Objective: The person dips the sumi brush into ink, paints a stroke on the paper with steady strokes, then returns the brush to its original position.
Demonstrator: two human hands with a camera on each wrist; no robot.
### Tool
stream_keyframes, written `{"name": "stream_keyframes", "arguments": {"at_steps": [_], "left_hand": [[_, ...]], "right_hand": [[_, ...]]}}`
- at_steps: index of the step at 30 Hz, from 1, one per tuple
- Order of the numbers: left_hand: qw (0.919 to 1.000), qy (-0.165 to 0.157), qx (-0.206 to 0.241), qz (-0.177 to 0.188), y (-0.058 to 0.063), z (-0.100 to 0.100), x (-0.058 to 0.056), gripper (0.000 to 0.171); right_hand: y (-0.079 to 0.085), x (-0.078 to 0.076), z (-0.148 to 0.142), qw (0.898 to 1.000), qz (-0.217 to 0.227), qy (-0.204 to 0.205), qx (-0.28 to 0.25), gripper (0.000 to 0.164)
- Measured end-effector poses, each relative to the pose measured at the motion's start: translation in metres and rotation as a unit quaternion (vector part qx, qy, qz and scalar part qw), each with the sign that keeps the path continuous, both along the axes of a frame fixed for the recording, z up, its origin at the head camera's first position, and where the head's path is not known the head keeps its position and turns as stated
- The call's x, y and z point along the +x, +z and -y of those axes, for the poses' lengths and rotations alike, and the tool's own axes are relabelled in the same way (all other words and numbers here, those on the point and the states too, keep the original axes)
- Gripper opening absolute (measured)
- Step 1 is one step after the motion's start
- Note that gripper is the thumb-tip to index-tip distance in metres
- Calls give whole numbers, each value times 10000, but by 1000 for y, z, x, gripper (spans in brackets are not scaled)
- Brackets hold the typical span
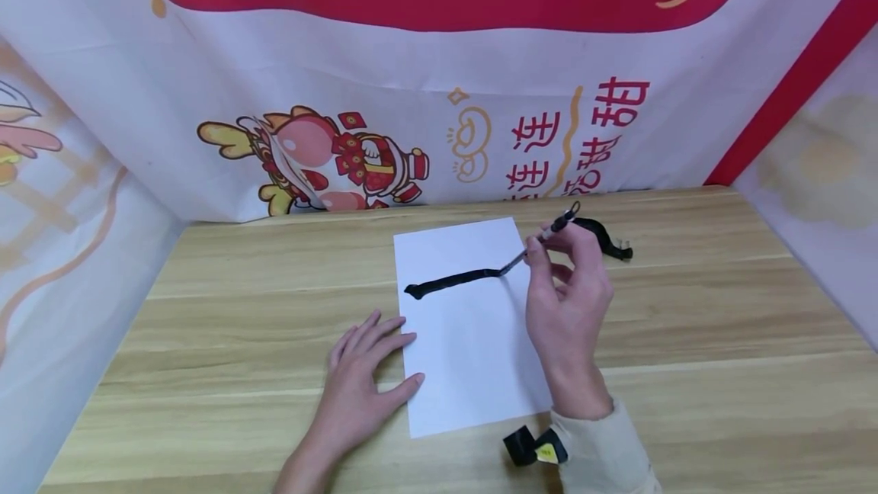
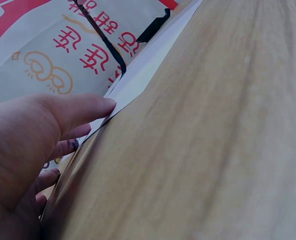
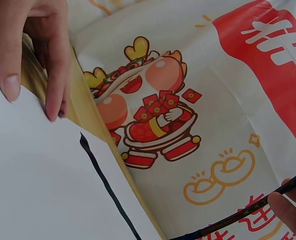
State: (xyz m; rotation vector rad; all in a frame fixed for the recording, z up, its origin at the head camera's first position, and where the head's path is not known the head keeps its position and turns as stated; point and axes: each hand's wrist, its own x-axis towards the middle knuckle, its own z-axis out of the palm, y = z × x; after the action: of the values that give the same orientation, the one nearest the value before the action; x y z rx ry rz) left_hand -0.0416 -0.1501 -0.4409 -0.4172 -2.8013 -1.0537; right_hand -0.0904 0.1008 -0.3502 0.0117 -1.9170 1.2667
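My right hand pinches an ink brush by its dark handle, over the right side of a white sheet of paper. The brush slants down to the left, its tip at the right end of a thick black stroke. That stroke runs across the upper part of the sheet and has a blunt, widened left end. My left hand rests at the sheet's left edge with fingers spread, thumb and fingertips on the margin. In the right wrist view, fingers hold the brush handle.
A black curved dish-like object sits behind the right hand, partly hidden. A small black device with a yellow label is by the right wrist. The wooden table meets a printed cloth backdrop at its back edge.
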Motion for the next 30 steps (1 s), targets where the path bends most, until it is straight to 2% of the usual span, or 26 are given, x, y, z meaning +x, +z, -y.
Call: {"name": "stream_keyframes", "arguments": {"at_steps": [18, 30], "left_hand": [[10000, 5, 3, -43, 0, 0, -1, 52], [10000, -1, 12, 54, 0, 0, 0, 50]], "right_hand": [[1, 0, -2, 10000, 25, -81, 10, 18], [1, 0, -3, 9999, 10, -109, -52, 17]]}}
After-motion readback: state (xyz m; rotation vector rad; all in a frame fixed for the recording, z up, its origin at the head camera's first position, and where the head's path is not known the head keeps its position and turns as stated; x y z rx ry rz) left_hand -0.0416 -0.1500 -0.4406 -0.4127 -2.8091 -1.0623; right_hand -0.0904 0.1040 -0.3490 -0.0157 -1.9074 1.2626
